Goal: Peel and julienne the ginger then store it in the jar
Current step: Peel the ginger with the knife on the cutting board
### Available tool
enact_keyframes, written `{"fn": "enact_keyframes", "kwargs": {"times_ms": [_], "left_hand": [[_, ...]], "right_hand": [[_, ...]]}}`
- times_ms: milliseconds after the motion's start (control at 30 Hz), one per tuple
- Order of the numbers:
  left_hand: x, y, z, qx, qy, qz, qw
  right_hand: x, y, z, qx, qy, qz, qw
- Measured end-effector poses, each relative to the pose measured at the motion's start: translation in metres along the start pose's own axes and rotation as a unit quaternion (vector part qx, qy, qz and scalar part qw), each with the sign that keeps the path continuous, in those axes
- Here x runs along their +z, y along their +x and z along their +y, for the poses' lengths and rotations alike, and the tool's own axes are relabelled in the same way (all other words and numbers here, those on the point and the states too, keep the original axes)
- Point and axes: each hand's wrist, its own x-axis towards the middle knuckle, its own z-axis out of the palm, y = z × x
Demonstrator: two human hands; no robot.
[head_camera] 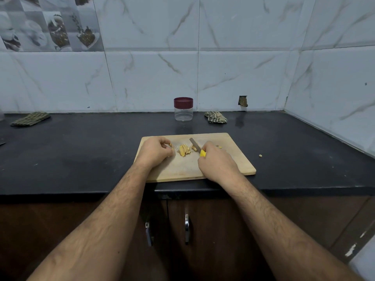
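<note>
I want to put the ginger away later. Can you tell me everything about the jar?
The jar is small, round and see-through, probably plastic, with a dark red lid on top. It looks empty. It stands upright on the black counter, near the tiled wall, behind the cutting board. Nothing touches it but the counter.

Pale matt wooden board on a dark, faintly glossy stone surface. Beyond the hands, a clear plastic jar, maroon lid; glossy marble-look tiles.
</note>
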Motion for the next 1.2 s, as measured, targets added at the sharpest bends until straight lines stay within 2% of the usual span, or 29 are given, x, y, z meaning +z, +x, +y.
{"fn": "enact_keyframes", "kwargs": {"times_ms": [133,267,900,1067,1200], "left_hand": [[-0.008,0.003,0.002,0.016,0.087,-0.01,0.996],[-0.008,0.003,0.005,0.031,0.13,-0.019,0.991],[-0.01,0.004,-0.004,0.031,0.053,-0.035,0.997],[-0.006,0.007,0.0,0.0,0.087,-0.004,0.996],[0.001,0.004,0.01,0.02,0.155,0.0,0.988]], "right_hand": [[-0.002,0.007,0.006,0.015,0.011,0.0,1.0],[-0.005,0.012,0.01,0.036,0.015,-0.003,0.999],[0.001,0.01,0.013,0.002,-0.004,-0.007,1.0],[0.002,0.01,0.013,0.002,-0.011,-0.011,1.0],[0.002,0.008,0.013,-0.002,-0.013,-0.007,1.0]]}}
